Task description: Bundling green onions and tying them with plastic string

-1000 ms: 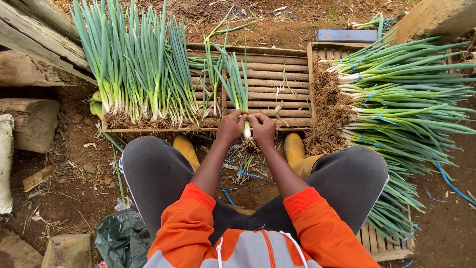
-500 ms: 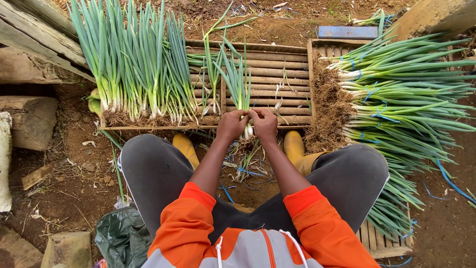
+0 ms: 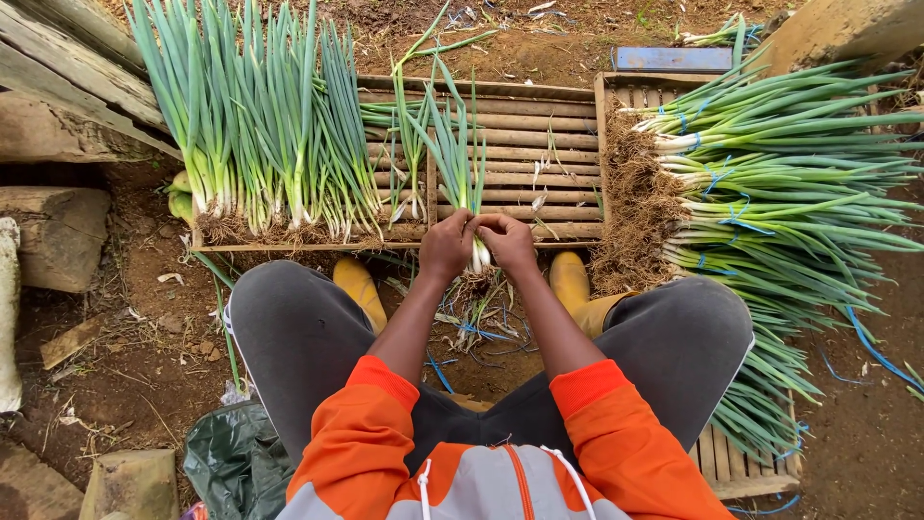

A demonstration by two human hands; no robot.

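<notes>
Scallions [image 3: 260, 144], trimmed and laid in a row, are lying at far left on the slatted wooden surface [image 3: 539, 125], roots toward us. Moving right, we are gripping a small bunch of scallions [image 3: 460, 154] upright at the near edge of the surface: our left hand [image 3: 446, 246] is pinching closed around the white stems, and our right hand [image 3: 508, 241] is closing on the same stems just beside it, fingertips touching. Roots are hanging below our hands. We judge the step as stripping or cleaning the stem base; the next move is calling for a firm hold on the stems. At far right, tied bundles [image 3: 780, 173] are stacking on a second rack.
</notes>
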